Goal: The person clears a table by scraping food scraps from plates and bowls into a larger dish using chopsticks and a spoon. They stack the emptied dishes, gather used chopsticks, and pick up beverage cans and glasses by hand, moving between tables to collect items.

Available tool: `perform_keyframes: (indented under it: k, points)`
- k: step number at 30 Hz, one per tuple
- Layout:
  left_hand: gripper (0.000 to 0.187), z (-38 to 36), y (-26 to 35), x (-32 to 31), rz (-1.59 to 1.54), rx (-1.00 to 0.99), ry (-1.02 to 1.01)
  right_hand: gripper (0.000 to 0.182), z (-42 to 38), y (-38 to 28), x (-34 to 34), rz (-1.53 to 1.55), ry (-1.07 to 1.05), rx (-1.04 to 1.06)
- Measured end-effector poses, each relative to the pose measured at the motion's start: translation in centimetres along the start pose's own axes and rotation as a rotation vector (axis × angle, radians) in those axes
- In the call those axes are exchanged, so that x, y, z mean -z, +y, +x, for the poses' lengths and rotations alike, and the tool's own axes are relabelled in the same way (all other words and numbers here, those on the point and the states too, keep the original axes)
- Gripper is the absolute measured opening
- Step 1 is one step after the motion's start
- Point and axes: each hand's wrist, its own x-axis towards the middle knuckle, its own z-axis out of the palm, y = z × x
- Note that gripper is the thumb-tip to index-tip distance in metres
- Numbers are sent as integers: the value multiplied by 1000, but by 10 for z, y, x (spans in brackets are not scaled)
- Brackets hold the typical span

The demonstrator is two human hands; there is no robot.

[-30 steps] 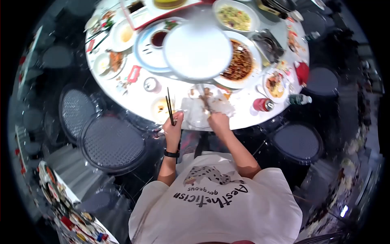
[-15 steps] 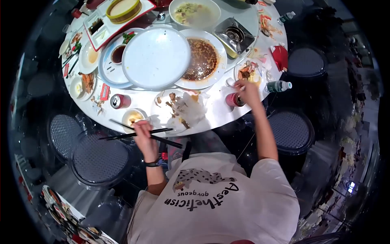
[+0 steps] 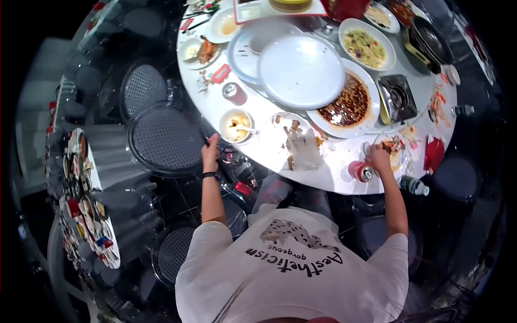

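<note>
Dark chopsticks (image 3: 223, 163) are in my left hand (image 3: 210, 153), whose fingers are closed round them beside the table's front edge. A white bowl (image 3: 236, 125) with a spoon and some yellowish food stands just right of that hand. My right hand (image 3: 379, 157) is at the near side of a plate of food scraps (image 3: 396, 153), its fingers bent together; what they hold, if anything, is hidden. A small white cup (image 3: 366, 147) shows beside its fingertips. The red can (image 3: 361, 171) stands just left of and below this hand.
A green-capless bottle (image 3: 413, 185) lies by the table edge at right. Another can (image 3: 234, 93), a scrap-covered plate (image 3: 293, 141), a large white tray (image 3: 301, 70), a sauce dish (image 3: 347, 102) and a burner (image 3: 397, 98) crowd the white table. Dark stools (image 3: 167, 137) stand at left.
The view has swung left, so the table sits further right. My left hand has moved off the bowl to beyond the table edge with the chopsticks. My right hand has come lower over the plate.
</note>
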Motion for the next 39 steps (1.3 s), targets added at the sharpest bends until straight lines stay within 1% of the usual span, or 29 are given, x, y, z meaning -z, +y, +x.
perform_keyframes:
  k: [3, 4, 6, 9, 11, 12, 13, 14, 15, 16, 18, 19, 21, 23, 25, 27, 29, 30, 33, 34, 37, 39]
  points:
    - [36, 23, -25, -11, 22, 84, -58, 25, 1, 0, 16, 61, 31, 48]
    - [36, 28, -30, -15, 23, 102, -78, 26, 0, -1, 23, 102, 95, 101]
    - [37, 39, -39, -19, 23, 133, -109, 25, -7, -5, 35, 195, 286, 274]
    - [38, 44, -39, -21, -2, 139, -130, 20, -13, -25, 65, 403, 525, 438]
    - [44, 36, -29, -19, -70, 121, -98, 18, -19, -47, 91, 587, 407, 322]
    - [43, 39, -33, -11, -106, 115, -30, 12, -26, -75, 113, 728, 401, 322]
    - [42, 43, -36, -2, -139, 110, 39, 9, -25, -92, 122, 602, 345, 391]
    - [45, 40, -26, 9, -83, 94, 43, 11, -26, -135, 133, 613, 314, 467]
    - [44, 37, -15, 14, -56, 58, 99, 13, -26, -179, 144, 625, 280, 543]
    - [43, 40, -6, 19, -74, 46, 105, 16, -26, -223, 156, 639, 242, 619]
    - [38, 59, 15, 29, -108, 45, 106, 19, -6, -304, 148, 610, 350, 793]
    - [37, 75, 28, 31, -124, 28, 102, 20, 5, -341, 147, 634, 338, 806]
    - [35, 111, 58, 34, -151, -6, 90, 19, 39, -401, 132, 471, 333, 721]
    - [33, 163, 87, 32, -202, -50, 23, 20, 73, -439, 119, 358, 367, 727]
    - [37, 229, 109, 25, -153, -90, 1, 22, 88, -457, 121, 341, 385, 721]
    - [44, 286, 132, 15, -48, -110, 8, 20, 90, -466, 124, 329, 377, 698]
    - [44, 347, 143, 2, 11, -153, 92, 19, 90, -471, 122, 274, 345, 619]
    - [43, 373, 150, -3, -25, -145, 68, 19, 89, -474, 125, 249, 339, 589]
    - [45, 413, 167, -14, 11, -168, -21, 17, 74, -477, 156, 247, 376, 527]
    - [44, 424, 169, -18, 34, -177, -35, 17, 69, -477, 160, 288, 385, 479]
    - [41, 443, 166, -17, 63, -188, -64, 18, 51, -468, 148, 403, 433, 280]
    - [39, 436, 167, -10, 49, -172, -107, 20, 46, -460, 140, 477, 434, 168]
